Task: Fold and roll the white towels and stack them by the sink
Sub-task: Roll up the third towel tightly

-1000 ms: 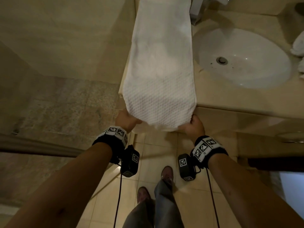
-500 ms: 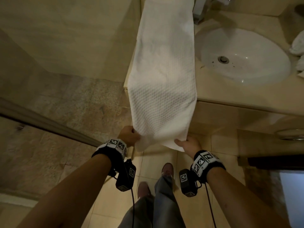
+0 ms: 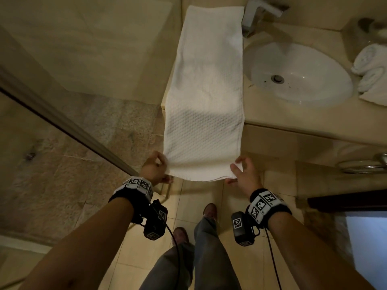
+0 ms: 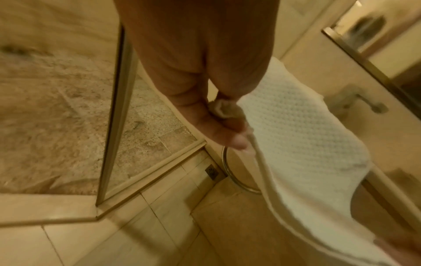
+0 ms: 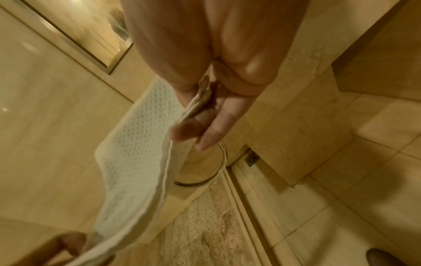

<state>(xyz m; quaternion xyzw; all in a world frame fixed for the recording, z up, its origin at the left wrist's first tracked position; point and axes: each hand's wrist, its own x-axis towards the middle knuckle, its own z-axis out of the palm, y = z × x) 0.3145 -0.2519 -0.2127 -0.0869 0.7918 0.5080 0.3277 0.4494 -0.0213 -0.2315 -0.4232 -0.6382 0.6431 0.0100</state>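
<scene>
A long white waffle-weave towel (image 3: 206, 88), folded into a narrow strip, lies along the counter left of the sink (image 3: 297, 74), and its near end hangs out past the counter edge. My left hand (image 3: 156, 169) pinches the near left corner of the towel (image 4: 296, 129). My right hand (image 3: 240, 171) pinches the near right corner of the towel (image 5: 134, 144) between thumb and fingers. Both hands hold the end stretched level in the air above the floor. Two rolled white towels (image 3: 370, 70) lie on the counter right of the sink.
A chrome faucet (image 3: 257, 15) stands behind the sink. A glass shower panel with a metal frame (image 3: 69, 126) runs on my left. Beige floor tiles (image 3: 209, 195) and my shoes (image 3: 209, 212) are below. A round metal-rimmed bin (image 5: 205, 172) sits under the counter.
Both hands have drawn the towel's near end towards me, off the counter edge, and lifted it. The strip is now pulled straighter and more of it hangs free.
</scene>
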